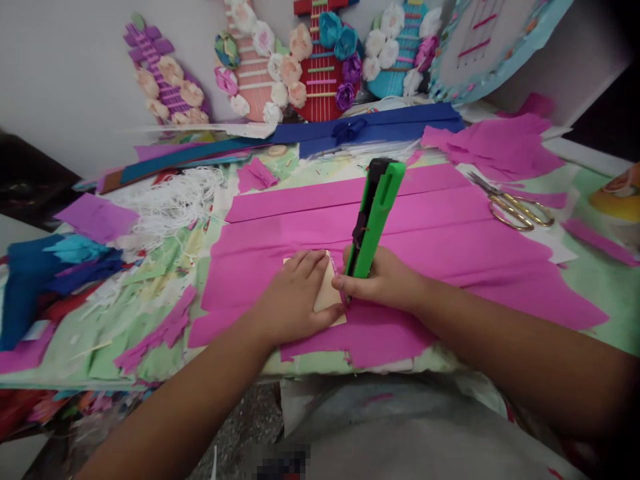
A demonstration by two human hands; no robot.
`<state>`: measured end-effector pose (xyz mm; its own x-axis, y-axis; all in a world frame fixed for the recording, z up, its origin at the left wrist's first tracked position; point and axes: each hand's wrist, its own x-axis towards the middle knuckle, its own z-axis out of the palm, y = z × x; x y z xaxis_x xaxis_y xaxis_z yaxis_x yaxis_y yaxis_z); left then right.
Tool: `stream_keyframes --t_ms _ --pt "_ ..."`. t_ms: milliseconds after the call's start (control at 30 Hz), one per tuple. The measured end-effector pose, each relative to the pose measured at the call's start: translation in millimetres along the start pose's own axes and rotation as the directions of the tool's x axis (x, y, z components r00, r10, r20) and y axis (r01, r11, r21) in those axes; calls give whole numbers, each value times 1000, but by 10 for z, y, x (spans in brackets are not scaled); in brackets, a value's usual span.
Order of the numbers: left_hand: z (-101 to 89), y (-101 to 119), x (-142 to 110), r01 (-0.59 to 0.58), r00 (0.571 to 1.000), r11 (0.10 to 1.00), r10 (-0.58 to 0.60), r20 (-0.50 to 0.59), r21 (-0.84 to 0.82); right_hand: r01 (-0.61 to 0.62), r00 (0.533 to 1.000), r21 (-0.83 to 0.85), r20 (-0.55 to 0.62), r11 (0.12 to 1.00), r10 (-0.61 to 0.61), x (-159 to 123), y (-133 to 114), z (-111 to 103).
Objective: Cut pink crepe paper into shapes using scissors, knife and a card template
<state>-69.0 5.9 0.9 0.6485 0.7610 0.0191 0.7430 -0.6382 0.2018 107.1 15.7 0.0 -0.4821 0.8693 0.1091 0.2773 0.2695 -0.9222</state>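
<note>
One green cutter [379, 215] — gripped by right fingers [361, 287].

Soft, rather dim light, faint shading along folds of the pink sheets [280, 230], glints on the gold-handled scissors [493, 191], slight overall blur, wide-angle stretching at the edges, black right-hand corners, pixelated patch [283, 463] at bottom centre.

Against the grey wall [75, 73] we see a purple toy-like guitar [156, 65] and a red one [323, 87], both decorated with flowers [301, 43]. To the left we notice tangled white string [173, 200], and to the right, gold-handled scissors [500, 199].
</note>
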Motion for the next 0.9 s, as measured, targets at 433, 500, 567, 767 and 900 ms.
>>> stream_keyframes --t_ms 433,500,567,767,900 --pt "2 -17 -1 -17 1000 1000 17 21 -22 71 997 -263 41 962 -62 -62 -51 67" --pt "2 -21 1 -17 1000 1000 17 20 -22 102 994 -300 65 948 -87 -73 -45 74" --pt "1 -22 3 -18 1000 1000 18 18 -21 139 989 -327 86 935 -117 -80 -41 82" --pt "11 -16 7 -3 1000 1000 3 26 1 131 991 -365 46 922 -123 -95 -51 95" --pt "14 -13 13 -10 999 1000 10 36 19 161 986 -368 89 916 -137 -98 -22 73"
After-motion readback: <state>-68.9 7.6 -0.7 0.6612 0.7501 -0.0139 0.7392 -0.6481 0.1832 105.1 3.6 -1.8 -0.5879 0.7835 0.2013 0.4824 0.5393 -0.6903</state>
